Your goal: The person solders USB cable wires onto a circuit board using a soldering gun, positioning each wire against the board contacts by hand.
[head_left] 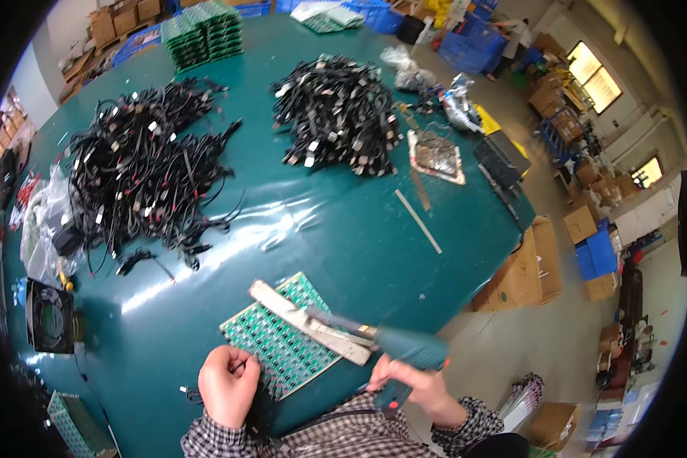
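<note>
A panel of green circuit boards lies on the table in front of me. Across it rests a long whitish bar, worn and stained. My left hand is closed at the panel's near left edge, pinching a black cable whose strands hang beside the fingers. In my right hand is a dark green pistol-shaped soldering gun. Its metal front end points left, over the bar and panel; the exact contact of its tip cannot be made out.
Tangled black cables form a big heap at the left, with a second cable pile farther back. Stacked green boards stand at the far edge. A black fan sits at left; a stained tray and thin strip lie right.
</note>
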Demonstrator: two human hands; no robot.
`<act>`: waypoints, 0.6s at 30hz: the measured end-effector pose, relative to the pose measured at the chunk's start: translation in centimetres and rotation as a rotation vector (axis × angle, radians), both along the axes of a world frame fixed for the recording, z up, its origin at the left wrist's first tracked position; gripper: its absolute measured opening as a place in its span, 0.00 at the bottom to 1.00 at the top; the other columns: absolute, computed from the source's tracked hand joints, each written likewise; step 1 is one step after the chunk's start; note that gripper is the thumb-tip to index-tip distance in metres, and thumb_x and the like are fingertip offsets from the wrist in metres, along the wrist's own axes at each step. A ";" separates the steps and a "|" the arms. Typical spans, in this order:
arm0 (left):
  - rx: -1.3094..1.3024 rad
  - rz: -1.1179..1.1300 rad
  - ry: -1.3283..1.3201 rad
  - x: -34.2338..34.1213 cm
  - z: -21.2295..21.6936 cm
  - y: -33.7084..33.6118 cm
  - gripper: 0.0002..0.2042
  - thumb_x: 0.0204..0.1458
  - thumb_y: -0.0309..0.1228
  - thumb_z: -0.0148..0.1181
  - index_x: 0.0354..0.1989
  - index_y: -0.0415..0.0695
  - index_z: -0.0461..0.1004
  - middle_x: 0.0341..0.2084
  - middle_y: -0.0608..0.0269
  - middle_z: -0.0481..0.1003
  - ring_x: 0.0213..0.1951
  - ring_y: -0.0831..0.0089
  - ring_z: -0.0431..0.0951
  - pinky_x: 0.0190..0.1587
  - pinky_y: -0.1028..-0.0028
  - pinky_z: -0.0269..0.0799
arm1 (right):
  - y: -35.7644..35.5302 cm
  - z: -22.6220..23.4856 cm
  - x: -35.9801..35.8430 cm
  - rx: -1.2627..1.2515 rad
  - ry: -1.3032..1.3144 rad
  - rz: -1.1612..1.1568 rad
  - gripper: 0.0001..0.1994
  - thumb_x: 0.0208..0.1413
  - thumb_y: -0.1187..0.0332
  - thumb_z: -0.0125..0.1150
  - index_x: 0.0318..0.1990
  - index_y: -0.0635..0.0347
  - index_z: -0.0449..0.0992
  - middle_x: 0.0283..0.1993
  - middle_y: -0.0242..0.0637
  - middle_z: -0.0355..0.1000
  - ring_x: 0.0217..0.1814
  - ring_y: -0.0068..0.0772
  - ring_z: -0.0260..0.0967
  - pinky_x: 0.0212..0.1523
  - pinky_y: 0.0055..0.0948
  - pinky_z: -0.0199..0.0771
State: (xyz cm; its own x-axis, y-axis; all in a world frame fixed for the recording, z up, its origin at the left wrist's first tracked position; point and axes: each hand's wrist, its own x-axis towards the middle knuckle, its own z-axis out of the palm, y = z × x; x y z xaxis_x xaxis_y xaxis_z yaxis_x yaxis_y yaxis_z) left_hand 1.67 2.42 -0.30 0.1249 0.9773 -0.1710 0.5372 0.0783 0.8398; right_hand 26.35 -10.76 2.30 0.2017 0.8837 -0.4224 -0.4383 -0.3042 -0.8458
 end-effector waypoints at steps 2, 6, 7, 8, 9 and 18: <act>-0.054 0.005 0.018 0.1 0.2 0.0 0.07 0.46 0.21 0.64 0.24 0.35 0.70 0.18 0.68 0.71 0.21 0.87 0.67 0.24 0.83 0.64 | 1.0 0.3 1.1 0.074 -0.094 -0.116 0.17 0.58 0.66 0.56 0.47 0.73 0.67 0.31 0.44 0.73 0.32 0.40 0.76 0.33 0.35 0.80; -0.099 0.010 0.027 -0.3 0.5 -0.5 0.06 0.47 0.21 0.63 0.25 0.35 0.71 0.18 0.69 0.70 0.21 0.88 0.65 0.24 0.84 0.62 | 3.5 1.6 5.5 0.286 -0.355 -0.438 0.20 0.61 0.65 0.53 0.54 0.71 0.64 0.30 0.40 0.72 0.30 0.34 0.75 0.30 0.33 0.81; -0.081 0.024 0.018 -0.6 0.2 -0.7 0.06 0.47 0.21 0.63 0.25 0.35 0.71 0.18 0.69 0.70 0.22 0.88 0.65 0.24 0.84 0.62 | 4.8 2.4 6.5 0.308 -0.451 -0.573 0.20 0.61 0.65 0.54 0.55 0.70 0.64 0.30 0.38 0.71 0.30 0.32 0.75 0.30 0.32 0.80; -0.064 0.030 0.010 -0.8 0.3 -0.8 0.06 0.47 0.21 0.63 0.25 0.35 0.71 0.17 0.69 0.70 0.22 0.87 0.65 0.24 0.84 0.62 | 6.3 3.4 7.6 0.327 -0.548 -0.713 0.20 0.61 0.66 0.54 0.56 0.69 0.64 0.30 0.36 0.71 0.30 0.31 0.75 0.29 0.31 0.80; -0.062 0.030 0.019 -1.0 0.4 -0.9 0.06 0.47 0.21 0.63 0.25 0.35 0.71 0.18 0.69 0.70 0.22 0.87 0.66 0.25 0.83 0.63 | 7.6 3.5 9.3 0.393 -0.620 -0.771 0.18 0.60 0.66 0.56 0.52 0.69 0.68 0.36 0.38 0.72 0.31 0.31 0.75 0.28 0.30 0.81; -0.119 -0.032 -0.074 -0.3 0.4 0.2 0.05 0.49 0.22 0.63 0.30 0.36 0.72 0.24 0.68 0.71 0.27 0.86 0.69 0.31 0.84 0.68 | 9.3 0.6 14.7 0.220 -0.679 -0.720 0.20 0.61 0.64 0.57 0.56 0.70 0.69 0.45 0.43 0.75 0.48 0.37 0.76 0.32 0.30 0.82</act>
